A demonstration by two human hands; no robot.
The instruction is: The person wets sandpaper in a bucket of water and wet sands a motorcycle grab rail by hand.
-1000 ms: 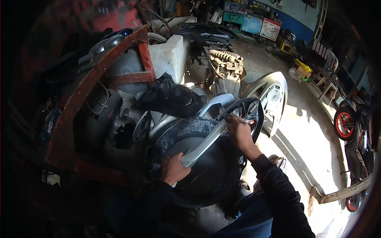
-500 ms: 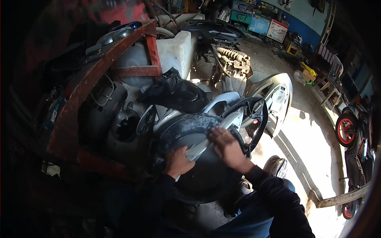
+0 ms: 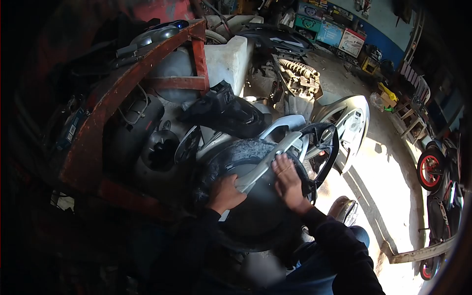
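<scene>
A long, silver-white motorcycle body panel [image 3: 268, 161] lies slanted across a round black tub [image 3: 233, 150]. My left hand [image 3: 227, 193] grips the lower end of the panel, thumb on top and the other fingers mostly hidden. Near the panel's middle, my right hand [image 3: 289, 183] rests with its fingers stretched out along the edge. Whether anything thin lies under those fingers is hidden. The tub's inside is dark, and I cannot make out what it holds.
Beyond the tub lie a black plastic part [image 3: 223, 110] and a pale fairing [image 3: 354, 123]. A red wooden frame [image 3: 132, 64] stands on the left. Further back is a coil spring [image 3: 299, 67]. A motorcycle wheel with a red rim [image 3: 429, 169] is at the right.
My right hand has moved down and slightly right along the panel, its blurred fingers now clear and stretched out. My left hand keeps its hold. The whole view has shifted slightly.
</scene>
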